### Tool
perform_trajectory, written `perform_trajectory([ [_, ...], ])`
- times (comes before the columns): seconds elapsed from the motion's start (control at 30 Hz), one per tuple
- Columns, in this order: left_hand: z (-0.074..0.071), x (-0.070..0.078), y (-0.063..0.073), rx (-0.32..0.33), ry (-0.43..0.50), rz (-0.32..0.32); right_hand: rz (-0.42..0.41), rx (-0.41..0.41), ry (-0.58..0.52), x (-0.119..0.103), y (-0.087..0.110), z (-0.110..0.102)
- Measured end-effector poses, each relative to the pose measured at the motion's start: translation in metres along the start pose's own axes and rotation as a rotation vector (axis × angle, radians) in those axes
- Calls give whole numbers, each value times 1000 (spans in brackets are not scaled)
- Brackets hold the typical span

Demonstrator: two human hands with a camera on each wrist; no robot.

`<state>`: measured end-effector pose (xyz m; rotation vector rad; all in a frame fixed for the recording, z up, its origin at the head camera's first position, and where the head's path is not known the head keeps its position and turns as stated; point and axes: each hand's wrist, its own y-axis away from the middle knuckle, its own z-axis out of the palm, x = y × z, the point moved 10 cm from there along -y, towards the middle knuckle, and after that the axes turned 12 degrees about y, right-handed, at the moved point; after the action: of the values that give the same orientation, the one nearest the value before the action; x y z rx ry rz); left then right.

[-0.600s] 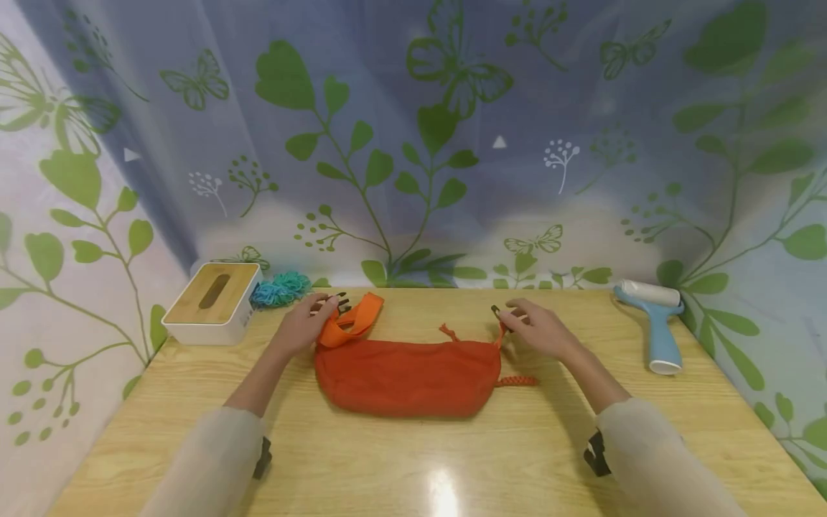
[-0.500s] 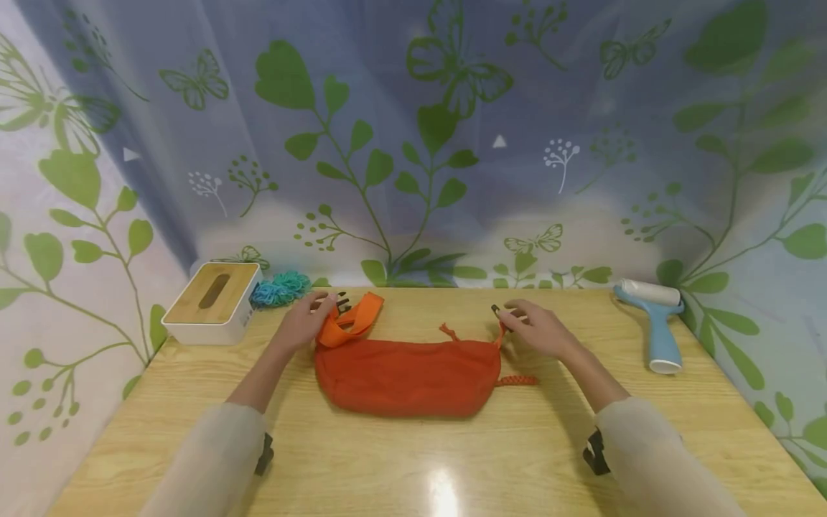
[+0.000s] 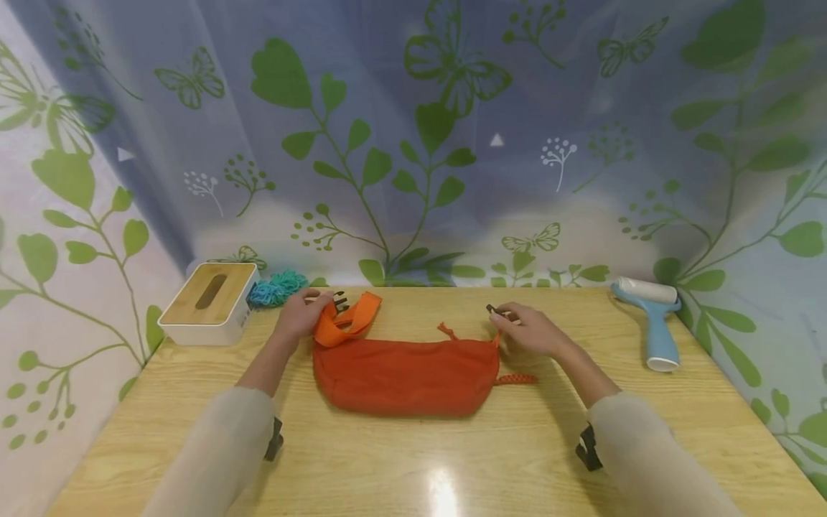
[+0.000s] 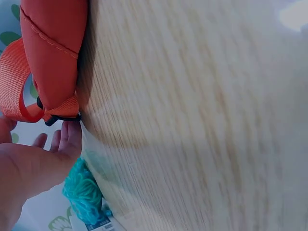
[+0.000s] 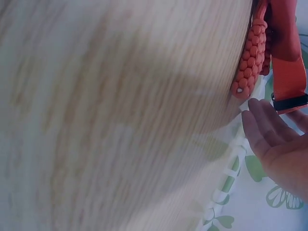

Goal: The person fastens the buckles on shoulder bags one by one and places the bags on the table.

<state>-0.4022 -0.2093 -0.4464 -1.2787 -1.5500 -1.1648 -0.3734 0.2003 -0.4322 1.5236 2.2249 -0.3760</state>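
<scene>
Orange-red fabric makes up the bag (image 3: 405, 378), lying mid-tabletop (image 3: 388, 467) with its strap (image 3: 365, 312) looped over its left end. The left hand (image 3: 301, 314) pinches that strap beside a black pronged buckle half (image 3: 340, 301); the right hand (image 3: 533, 330) pinches the other buckle half (image 3: 491, 309) at the opposite end. As I judge it, both ends are in hand, but the halves are well apart and unjoined. A braided pull (image 3: 517, 379) sticks out rightward. Farther out on the pale, wood-grained surface sit a wooden-lidded white box (image 3: 200, 332), turquoise yarn (image 3: 281, 289) and a blue-handled roller (image 3: 660, 337). Leaf-and-butterfly cloth (image 3: 381, 50) encloses the back and sides; light glares near the front.
</scene>
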Motion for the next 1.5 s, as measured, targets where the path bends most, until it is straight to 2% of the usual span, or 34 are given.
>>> perform_trajectory([
  [0.2, 1, -4, -3, 18, 67, -45, 8, -9, 12, 0, -4, 0],
  [0.43, 5, -9, -7, 10, 116, -81, 13, -52, -151, 0, -7, 7],
  [0.53, 7, -12, -10, 2, 165, -106, 16, -52, -186, 0, -7, 7],
  [0.73, 8, -15, -12, 3, 256, -159, 20, -14, -155, -3, -8, 2],
  [0.9, 10, -14, -12, -7, 254, -146, 11, 38, -108, -6, -9, -4],
  [1.03, 13, -14, -11, -31, 249, -144, 13, 46, -108, -7, -9, -5],
  [1.27, 19, -13, -8, -78, 375, -174, 24, 34, -132, -8, -8, -4],
  [1.5, 17, -11, -7, -70, 382, -167, 24, 44, -146, -8, -8, -4],
])
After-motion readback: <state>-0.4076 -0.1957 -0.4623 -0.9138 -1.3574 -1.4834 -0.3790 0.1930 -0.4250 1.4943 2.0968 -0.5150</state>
